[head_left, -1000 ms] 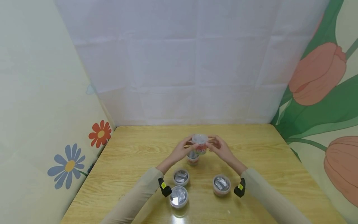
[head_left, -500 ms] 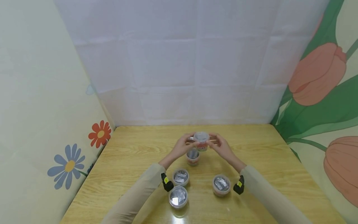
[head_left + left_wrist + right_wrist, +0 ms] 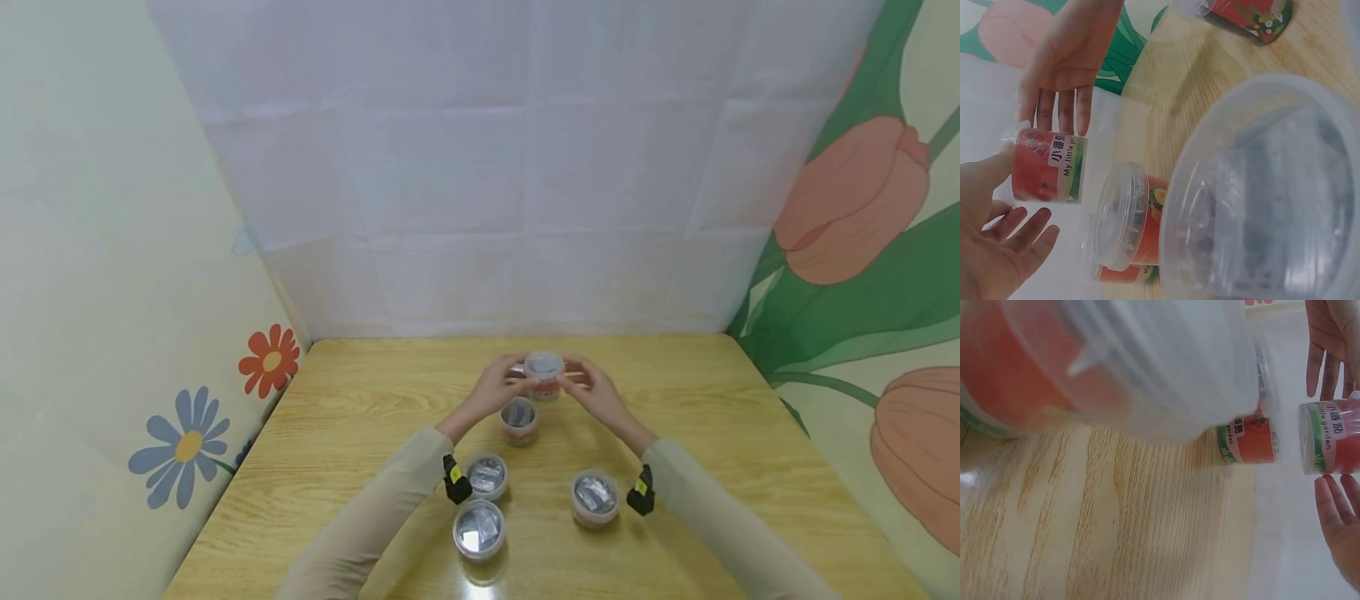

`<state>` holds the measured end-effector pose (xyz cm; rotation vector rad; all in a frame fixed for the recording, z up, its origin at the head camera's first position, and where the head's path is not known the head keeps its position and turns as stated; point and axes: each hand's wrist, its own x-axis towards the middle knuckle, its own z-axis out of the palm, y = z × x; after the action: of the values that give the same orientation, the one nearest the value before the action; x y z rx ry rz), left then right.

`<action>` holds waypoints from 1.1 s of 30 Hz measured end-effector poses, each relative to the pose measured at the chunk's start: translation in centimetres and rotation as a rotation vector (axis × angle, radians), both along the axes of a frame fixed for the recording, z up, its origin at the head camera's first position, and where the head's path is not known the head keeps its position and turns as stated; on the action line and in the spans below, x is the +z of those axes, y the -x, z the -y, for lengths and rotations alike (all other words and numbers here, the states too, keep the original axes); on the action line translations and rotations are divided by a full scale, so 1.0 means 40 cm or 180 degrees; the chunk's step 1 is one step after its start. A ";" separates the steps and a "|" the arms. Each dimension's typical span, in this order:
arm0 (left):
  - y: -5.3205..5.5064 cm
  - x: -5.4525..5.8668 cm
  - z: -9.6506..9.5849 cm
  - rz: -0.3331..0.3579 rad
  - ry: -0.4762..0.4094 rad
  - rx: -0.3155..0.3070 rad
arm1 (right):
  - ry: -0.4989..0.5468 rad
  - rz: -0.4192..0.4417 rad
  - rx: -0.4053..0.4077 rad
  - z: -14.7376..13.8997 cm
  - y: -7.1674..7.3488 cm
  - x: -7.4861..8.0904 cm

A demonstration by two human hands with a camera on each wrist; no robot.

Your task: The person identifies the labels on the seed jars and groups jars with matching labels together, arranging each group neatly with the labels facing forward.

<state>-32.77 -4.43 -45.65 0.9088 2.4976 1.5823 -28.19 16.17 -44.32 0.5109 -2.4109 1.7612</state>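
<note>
Between my two hands, a clear plastic tub (image 3: 545,379) with a red label and green base band is held upright above the far part of the table. My left hand (image 3: 491,387) grips its left side with thumb and fingers, and my right hand (image 3: 597,392) holds its right side the same way. The left wrist view shows the label's "My little" print and the tub's lid end. Just nearer than the held tub, a similar tub (image 3: 519,419) stands on the table, with silvery packets under its lid.
On the wooden table (image 3: 360,417), two lidded tubs stand by my left wrist, a farther tub (image 3: 487,476) and a nearer tub (image 3: 478,529). Another tub (image 3: 595,497) stands beside my right wrist. A white cloth (image 3: 450,283) hangs behind the table.
Both hands have carried the held tub slightly away and to the right. The standing tub beneath it now shows more of its top. The other tubs have stayed in place.
</note>
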 end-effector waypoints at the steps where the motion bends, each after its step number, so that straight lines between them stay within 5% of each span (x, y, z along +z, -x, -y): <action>1: 0.001 0.000 -0.001 -0.0037 0.0067 0.0033 | -0.0016 -0.0018 -0.0002 -0.001 0.001 0.000; 8: 0.019 0.000 -0.009 -0.0344 0.0379 0.0120 | -0.0058 -0.0117 -0.0012 -0.010 0.019 -0.013; 17: 0.048 -0.016 -0.022 -0.0443 0.0515 0.0124 | -0.0117 -0.0153 0.0035 -0.034 0.078 -0.086; 24: 0.055 -0.022 -0.028 -0.0471 0.0525 0.0050 | -0.0217 -0.0117 0.0107 -0.023 0.031 -0.028; 33: 0.061 -0.019 -0.037 -0.0521 0.0914 0.0216 | -0.0351 -0.0206 0.0041 -0.043 0.088 -0.092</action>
<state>-35.19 -2.94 -46.42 0.9545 2.7978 1.1614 -31.71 17.88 -48.01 0.5872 -2.4754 1.5970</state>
